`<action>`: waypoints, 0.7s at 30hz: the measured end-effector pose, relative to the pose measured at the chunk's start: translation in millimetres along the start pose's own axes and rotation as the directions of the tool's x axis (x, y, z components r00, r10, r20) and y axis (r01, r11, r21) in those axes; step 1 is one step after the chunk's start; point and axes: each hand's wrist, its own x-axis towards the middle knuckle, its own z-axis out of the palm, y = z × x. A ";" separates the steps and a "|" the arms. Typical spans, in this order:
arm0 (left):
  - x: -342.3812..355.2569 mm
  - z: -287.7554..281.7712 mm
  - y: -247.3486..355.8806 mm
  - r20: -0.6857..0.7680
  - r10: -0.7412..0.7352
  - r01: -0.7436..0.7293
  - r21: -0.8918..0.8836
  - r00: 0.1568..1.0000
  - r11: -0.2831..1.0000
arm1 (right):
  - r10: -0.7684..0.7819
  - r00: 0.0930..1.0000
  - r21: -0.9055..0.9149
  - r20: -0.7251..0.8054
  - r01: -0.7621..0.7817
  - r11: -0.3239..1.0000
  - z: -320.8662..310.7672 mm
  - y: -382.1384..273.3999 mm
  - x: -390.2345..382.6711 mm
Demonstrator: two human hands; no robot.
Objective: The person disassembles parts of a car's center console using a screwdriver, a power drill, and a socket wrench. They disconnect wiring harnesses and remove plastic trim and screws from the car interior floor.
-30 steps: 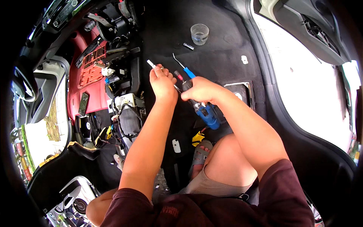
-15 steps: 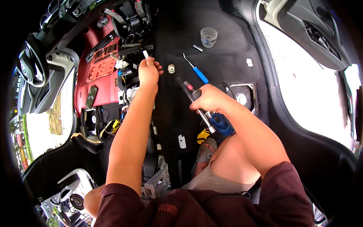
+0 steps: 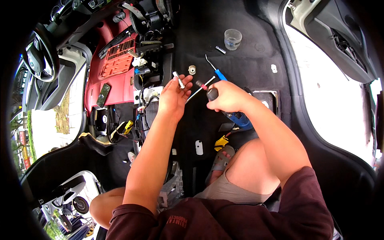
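Between the thumb and fingers of my left hand (image 3: pixel 175 96) is a small whitish-silver cylinder (image 3: pixel 179 80), perhaps a socket; the palm is partly turned up. My right hand (image 3: pixel 228 97) is closed around a hand tool with a black rounded end (image 3: pixel 213 94) and a red band; its exact kind is unclear. A thin metal rod (image 3: pixel 195 94) runs slantwise between the hands; I cannot tell whether it belongs to that tool. Just beyond the right hand lies a hooked pick with a blue handle (image 3: pixel 220 75). A pale round fitting (image 3: pixel 192 70) sits on the floor ahead of my left hand.
Farther off on the black car floor (image 3: pixel 256 64) are a clear cup (image 3: pixel 233 39) and a silver socket (image 3: pixel 220 50). A blue power tool (image 3: pixel 240 120) lies below my right forearm, near a yellow connector (image 3: pixel 221 143). Exposed wiring and red trays (image 3: pixel 116 60) fill the left side.
My left hand has come back from the console toward the middle, its palm turning up with the cylinder. The right hand's tool has turned, and its long silver shaft no longer points toward me.
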 end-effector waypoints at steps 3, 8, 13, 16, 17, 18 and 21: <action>-11.3 6.6 -0.1 0.070 -0.004 0.009 -0.068 0.998 0.998 | 0.008 0.999 -0.131 0.036 -0.003 0.991 9.3 -4.5 -0.9; -28.9 21.0 -7.3 0.105 0.056 -0.057 0.000 0.993 0.998 | -0.014 0.996 -0.187 0.084 0.029 0.982 18.7 -0.6 3.6; -36.7 24.5 -14.1 0.091 0.177 -0.184 0.066 0.980 0.981 | -0.011 0.992 -0.120 0.123 0.026 0.992 20.6 4.2 6.1; -34.7 19.4 -5.0 -0.056 0.207 -0.209 -0.040 0.977 0.977 | -0.029 0.985 -0.126 0.170 0.051 0.991 12.3 -7.6 -4.7; -33.6 15.4 -3.7 -0.069 0.206 -0.209 -0.044 0.976 0.977 | -0.032 0.986 -0.130 0.164 0.053 0.990 13.3 -6.9 -4.2; -34.8 13.3 -6.5 -0.052 0.197 -0.198 -0.017 0.979 0.980 | -0.034 0.987 -0.134 0.158 0.056 0.989 14.3 -5.8 -3.1; -42.5 13.5 -11.1 -0.011 0.196 -0.194 0.073 0.981 0.978 | -0.030 0.986 -0.134 0.161 0.052 0.990 16.5 -3.8 -2.9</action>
